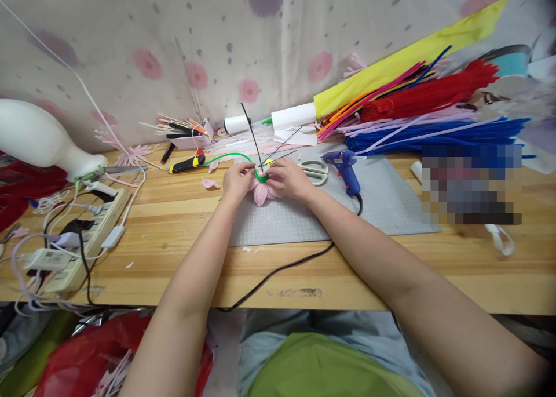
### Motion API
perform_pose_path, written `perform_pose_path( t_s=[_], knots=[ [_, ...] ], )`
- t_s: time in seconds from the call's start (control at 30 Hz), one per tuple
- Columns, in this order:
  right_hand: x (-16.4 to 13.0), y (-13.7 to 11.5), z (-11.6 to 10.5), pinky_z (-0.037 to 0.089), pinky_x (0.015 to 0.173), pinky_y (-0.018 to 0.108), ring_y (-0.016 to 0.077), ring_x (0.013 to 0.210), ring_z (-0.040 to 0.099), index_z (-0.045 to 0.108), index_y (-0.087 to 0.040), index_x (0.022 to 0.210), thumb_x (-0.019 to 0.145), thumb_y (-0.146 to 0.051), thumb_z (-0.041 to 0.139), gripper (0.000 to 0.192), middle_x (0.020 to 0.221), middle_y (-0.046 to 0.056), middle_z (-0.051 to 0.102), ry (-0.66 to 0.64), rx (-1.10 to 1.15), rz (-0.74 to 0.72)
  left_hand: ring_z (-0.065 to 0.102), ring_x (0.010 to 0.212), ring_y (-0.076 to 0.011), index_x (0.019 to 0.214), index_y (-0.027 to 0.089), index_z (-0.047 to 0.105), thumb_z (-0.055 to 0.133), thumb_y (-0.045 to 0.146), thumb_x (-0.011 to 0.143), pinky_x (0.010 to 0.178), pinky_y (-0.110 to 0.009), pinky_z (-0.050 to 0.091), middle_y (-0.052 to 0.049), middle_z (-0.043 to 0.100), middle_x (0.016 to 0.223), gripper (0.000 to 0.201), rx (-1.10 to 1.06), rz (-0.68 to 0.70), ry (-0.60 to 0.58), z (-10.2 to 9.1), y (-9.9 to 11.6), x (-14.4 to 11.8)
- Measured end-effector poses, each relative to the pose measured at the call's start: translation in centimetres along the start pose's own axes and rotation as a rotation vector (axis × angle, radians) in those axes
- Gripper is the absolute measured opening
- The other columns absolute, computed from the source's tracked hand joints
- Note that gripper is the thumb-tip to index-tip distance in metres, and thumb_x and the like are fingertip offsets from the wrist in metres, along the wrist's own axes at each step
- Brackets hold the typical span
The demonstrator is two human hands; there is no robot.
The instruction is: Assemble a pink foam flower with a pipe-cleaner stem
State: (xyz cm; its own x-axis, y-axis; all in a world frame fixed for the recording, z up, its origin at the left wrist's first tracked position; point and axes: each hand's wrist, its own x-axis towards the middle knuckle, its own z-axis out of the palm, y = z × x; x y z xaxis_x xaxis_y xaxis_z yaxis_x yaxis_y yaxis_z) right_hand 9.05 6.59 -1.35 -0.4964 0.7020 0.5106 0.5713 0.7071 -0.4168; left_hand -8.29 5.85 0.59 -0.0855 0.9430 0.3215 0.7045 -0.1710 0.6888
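both hands (pixel 260 179) pinching pink flower (pixel 262 193), grey mat (pixel 304 223)

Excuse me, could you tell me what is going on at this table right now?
A person is working on a pink flower with both hands over a grey cutting mat. The left hand and right hand pinch a green band at its base, where thin black wires stick up. A blue glue gun and scissors lie just beside.

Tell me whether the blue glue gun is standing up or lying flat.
Standing. The blue glue gun is propped upright on the grey cutting mat, nozzle pointing left, its black cord trailing off the table edge.
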Motion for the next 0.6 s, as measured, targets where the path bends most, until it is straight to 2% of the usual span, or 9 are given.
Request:
perform_pose_path(
  t_s=[0.17,0.33,0.5,0.6],
  knots=[
    [0.0,0.0,0.2,0.039,0.084,0.036,0.0221,0.094,0.050,0.070,-0.021,0.099,0.081,-0.026,0.058,0.022,0.099,0.008,0.062,-0.005,0.019,-0.005,0.062,0.078,-0.0149,0.085,0.018,0.073,0.054,0.012,0.068,0.076,-0.028,0.048,-0.003,0.072,0.087,0.027,-0.105,0.034,-0.163,0.5,0.5,1.2],
    [0.0,-0.1,0.1,0.039,0.086,0.034,0.0215,0.095,0.050,0.069,-0.019,0.099,0.081,-0.023,0.057,0.023,0.099,0.009,0.061,-0.011,0.021,-0.014,0.063,0.076,-0.0163,0.088,0.016,0.073,0.052,0.011,0.065,0.073,-0.029,0.049,-0.003,0.072,0.082,0.031,-0.108,0.061,-0.344,0.6,0.4,2.4],
    [-0.1,-0.3,-0.4,0.039,0.084,0.036,0.0233,0.096,0.049,0.068,-0.017,0.100,0.081,-0.026,0.057,0.024,0.101,0.010,0.061,-0.015,-0.025,0.004,0.063,0.089,-0.0171,0.104,0.016,0.067,0.049,0.011,0.067,0.080,-0.029,0.049,-0.005,0.070,0.099,0.042,-0.128,0.212,-0.413,-0.7,0.7,1.1],
    [-0.1,-0.3,-0.5,0.039,0.083,0.037,0.0234,0.095,0.048,0.068,-0.021,0.101,0.082,-0.024,0.056,0.023,0.101,0.009,0.061,-0.030,-0.033,-0.001,0.062,0.090,-0.0162,0.117,0.016,0.057,0.052,0.012,0.065,0.081,-0.029,0.049,-0.006,0.068,0.105,0.052,-0.106,0.232,-0.405,-1.3,0.9,-0.4]
  ],
)
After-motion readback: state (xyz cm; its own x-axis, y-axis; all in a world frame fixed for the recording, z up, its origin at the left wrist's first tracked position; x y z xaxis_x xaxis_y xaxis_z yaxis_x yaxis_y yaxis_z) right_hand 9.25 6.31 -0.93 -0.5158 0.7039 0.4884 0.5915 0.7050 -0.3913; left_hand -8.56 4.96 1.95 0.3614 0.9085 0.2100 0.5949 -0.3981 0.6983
